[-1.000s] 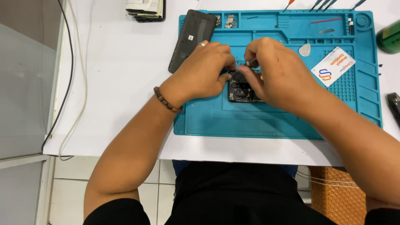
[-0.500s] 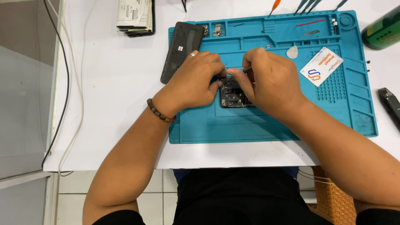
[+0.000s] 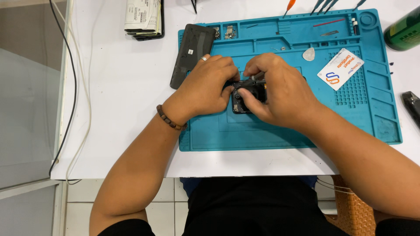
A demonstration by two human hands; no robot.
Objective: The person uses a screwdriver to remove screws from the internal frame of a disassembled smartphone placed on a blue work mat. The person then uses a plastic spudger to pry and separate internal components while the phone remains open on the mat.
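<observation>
Left hand (image 3: 209,85) curled, fingertips pressing opened phone (image 3: 246,97) at centre of teal repair mat (image 3: 372,113). Right hand (image 3: 280,89) closed, pinching thin tool (image 3: 254,80) over phone. Black back cover (image 3: 191,53) at 10 o'clock from phone, white card (image 3: 340,68) at 2 o'clock.

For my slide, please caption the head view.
Both hands, left hand and right hand, work on an opened phone over a blue mat.

A phone repair workbench: teal repair mat (image 3: 372,113), screwdrivers (image 3: 323,5), opened phone (image 3: 248,97)
</observation>
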